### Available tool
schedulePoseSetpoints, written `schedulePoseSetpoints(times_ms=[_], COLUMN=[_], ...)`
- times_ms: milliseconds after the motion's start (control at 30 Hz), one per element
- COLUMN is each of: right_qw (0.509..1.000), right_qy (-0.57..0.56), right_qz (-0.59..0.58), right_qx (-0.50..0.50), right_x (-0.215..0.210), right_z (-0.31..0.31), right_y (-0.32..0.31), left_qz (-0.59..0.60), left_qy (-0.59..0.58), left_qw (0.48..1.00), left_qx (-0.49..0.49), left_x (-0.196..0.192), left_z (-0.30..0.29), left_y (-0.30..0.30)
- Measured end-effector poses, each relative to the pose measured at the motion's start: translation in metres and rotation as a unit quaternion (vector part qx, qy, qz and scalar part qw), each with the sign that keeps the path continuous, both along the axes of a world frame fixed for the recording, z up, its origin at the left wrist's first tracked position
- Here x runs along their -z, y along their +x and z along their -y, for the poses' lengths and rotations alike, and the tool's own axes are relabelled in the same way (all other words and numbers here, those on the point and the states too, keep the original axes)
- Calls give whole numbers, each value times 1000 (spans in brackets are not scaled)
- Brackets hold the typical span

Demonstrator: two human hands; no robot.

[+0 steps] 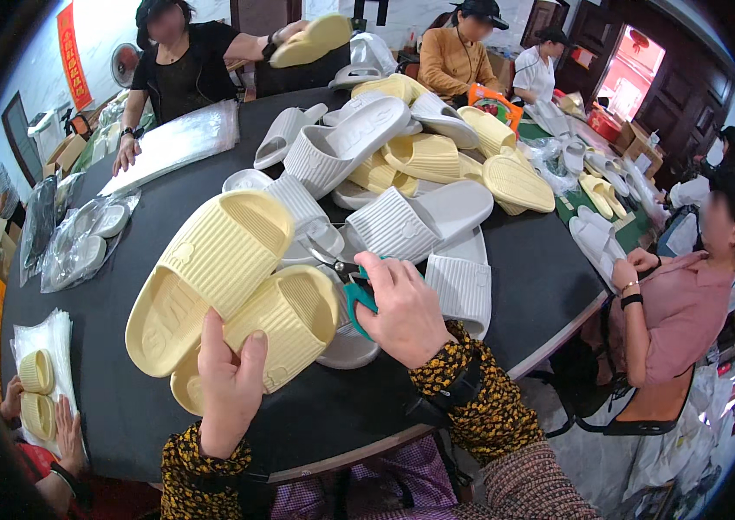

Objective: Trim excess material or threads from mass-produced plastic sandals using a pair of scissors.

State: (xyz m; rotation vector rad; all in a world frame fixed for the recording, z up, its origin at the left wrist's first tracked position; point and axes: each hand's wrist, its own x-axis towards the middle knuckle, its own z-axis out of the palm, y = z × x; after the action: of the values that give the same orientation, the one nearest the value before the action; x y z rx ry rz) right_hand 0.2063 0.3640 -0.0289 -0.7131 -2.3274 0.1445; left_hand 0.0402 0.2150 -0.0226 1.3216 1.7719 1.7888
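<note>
2 yellow slippers [229,295] in left hand [227,381] (right hand [404,312] w/ scissors [352,282]).

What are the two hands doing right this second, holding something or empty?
Left hand: closed on a pair of yellow slide sandals, held up over the black table.
Right hand: closed on green-handled scissors.

Dark sleeves, yellow floral print; black wrist straps.
</note>
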Motion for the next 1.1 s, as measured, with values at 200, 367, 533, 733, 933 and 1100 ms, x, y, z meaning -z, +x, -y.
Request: schedulePoseSetpoints(times_ms=[200, 367, 533, 733, 933, 1100], right_qw=[1000, 1000, 999, 998, 998, 998], right_qy=[-10, 1, -43, -48, -54, -48], right_qz=[20, 27, 29, 40, 39, 15], right_qx=[-7, -6, -9, -15, -16, -25], right_x=[2, 3, 4, 3, 1, 2], right_z=[1, 1, 4, 4, 5, 3], right_y=[-2, -2, -1, -1, 0, 1], left_qz=[-8, -43, -65, -32, 5, 4], left_qy=[-20, -32, -45, -32, -5, 11], left_qw=[1000, 999, 997, 999, 999, 1000], left_qx=[9, 7, 7, 31, 34, 28], left_x=[-1, -3, -13, -7, -2, -1], left_z=[1, 2, 3, 3, 1, 0], left_y=[1, 1, 6, 2, 2, 3])
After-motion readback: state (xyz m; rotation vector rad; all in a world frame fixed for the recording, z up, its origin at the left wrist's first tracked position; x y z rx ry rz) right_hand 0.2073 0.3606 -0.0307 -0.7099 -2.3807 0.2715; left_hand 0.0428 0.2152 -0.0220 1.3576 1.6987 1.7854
